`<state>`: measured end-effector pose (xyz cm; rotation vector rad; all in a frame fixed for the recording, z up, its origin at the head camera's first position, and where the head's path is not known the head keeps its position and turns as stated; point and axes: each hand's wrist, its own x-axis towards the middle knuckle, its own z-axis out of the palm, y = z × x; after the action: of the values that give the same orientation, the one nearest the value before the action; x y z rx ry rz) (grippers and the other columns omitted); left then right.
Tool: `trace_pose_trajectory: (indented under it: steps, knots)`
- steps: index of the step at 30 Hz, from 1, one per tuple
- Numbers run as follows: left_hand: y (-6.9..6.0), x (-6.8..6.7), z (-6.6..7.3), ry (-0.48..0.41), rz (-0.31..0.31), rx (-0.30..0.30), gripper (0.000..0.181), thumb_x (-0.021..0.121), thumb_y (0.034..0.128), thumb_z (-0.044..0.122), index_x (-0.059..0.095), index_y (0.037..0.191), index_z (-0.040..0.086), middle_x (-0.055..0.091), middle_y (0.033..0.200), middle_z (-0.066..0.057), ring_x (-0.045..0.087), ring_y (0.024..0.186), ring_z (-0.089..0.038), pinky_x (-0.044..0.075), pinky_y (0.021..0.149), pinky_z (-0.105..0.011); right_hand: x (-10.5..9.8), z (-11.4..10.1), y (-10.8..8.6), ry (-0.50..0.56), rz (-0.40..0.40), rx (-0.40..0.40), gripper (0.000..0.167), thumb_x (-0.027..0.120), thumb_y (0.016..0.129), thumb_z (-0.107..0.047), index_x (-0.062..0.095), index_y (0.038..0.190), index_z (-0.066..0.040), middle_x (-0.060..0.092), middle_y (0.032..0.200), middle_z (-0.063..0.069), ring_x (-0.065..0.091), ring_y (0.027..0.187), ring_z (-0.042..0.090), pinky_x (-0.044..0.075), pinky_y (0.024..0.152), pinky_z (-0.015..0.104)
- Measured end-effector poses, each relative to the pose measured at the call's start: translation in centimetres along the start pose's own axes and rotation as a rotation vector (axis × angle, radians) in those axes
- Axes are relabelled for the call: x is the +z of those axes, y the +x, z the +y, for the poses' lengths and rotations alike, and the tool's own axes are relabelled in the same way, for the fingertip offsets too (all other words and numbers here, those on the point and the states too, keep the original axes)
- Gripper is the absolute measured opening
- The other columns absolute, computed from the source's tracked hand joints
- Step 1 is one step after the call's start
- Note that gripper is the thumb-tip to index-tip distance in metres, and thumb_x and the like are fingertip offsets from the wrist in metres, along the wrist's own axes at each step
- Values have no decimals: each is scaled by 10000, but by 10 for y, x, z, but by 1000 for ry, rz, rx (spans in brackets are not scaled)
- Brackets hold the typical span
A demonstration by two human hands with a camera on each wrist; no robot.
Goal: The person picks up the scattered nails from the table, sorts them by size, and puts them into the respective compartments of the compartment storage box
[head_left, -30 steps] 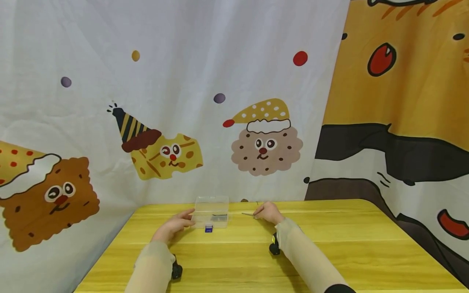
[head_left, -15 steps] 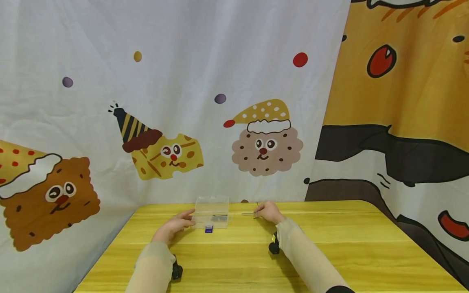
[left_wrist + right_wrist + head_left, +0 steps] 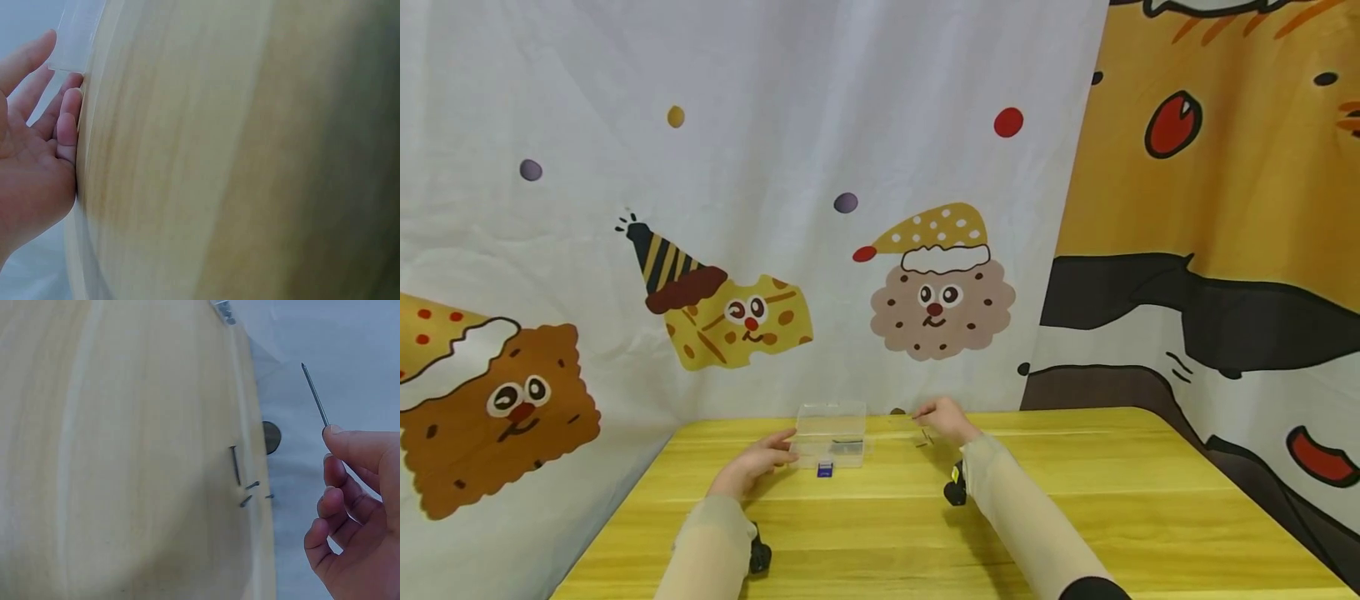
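Note:
A clear plastic box (image 3: pixel 827 454) lies near the table's back edge, its lid raised. My left hand (image 3: pixel 756 462) is at the box's left side, fingers mostly extended; in the left wrist view this hand (image 3: pixel 37 131) is beside the box's corner (image 3: pixel 78 37). Raised above the table, my right hand (image 3: pixel 949 419) pinches a long thin nail (image 3: pixel 315 395) between thumb and fingertip, pointed end outward. Below it lie a dark screw (image 3: pixel 235 465) with a flat head and a few smaller screws (image 3: pixel 246 500).
A small blue label or latch (image 3: pixel 825 469) is at the box's front. Some dark metal pieces (image 3: pixel 847 447) show inside the box. A patterned curtain (image 3: pixel 842 333) hangs right behind the wooden table (image 3: pixel 865 533).
My right hand has lifted the nail up off the table and moved slightly back. Small screws beneath it have come into view. The left hand has stayed by the box.

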<state>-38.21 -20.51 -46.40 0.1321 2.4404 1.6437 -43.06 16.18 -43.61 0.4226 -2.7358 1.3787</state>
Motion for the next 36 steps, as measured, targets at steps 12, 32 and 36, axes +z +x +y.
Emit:
trace_pose_trajectory:
  steps: [12,32,36]
  knots:
    - [-3,-2,-4,19,11,5,655,651,916,120,352,1490,17,388,1419,-318,467,1206,-425,342,990,-575,-1,-13,10,9,-40,-33,129,654,891,-36,751,965,6,698,955,55,641,883,224,521,805,419]
    - [-5,0,4,18,2,10,648,630,928,115,336,1499,20,367,1429,-325,458,1213,-442,323,1007,-586,17,-23,22,-29,-98,-101,156,663,887,-47,742,1001,24,701,975,81,639,909,241,526,801,409]
    - [-4,0,2,14,3,20,643,636,921,102,351,1490,12,391,1410,-323,480,1187,-422,335,996,-583,24,-26,21,-50,-105,-109,132,667,890,-47,753,978,1,704,983,85,640,921,250,525,807,408]
